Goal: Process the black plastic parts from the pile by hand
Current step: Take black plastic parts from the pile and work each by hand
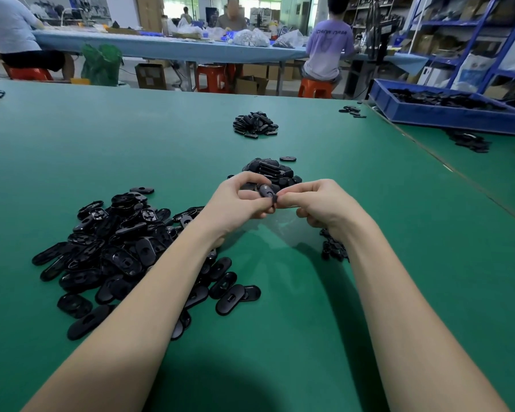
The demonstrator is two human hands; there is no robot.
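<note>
A wide green table (72, 144) fills the view. At center, the left hand (238, 200) and right hand (315, 203) meet, fingers curled, together pinching one small black plastic part (267, 192) just above the surface. The big pile (116, 248) of oval black parts lies at 8 o'clock, under the left forearm. A smaller heap (275, 172) sits just behind the hands at 12 o'clock, another heap (255, 124) farther back. A blue bin (446, 114) of black parts stands at 2 o'clock. Beyond, people sit on orange stools (211, 77) at a long blue-covered bench (167, 47); blue shelving (470, 34) lines the right wall.
</note>
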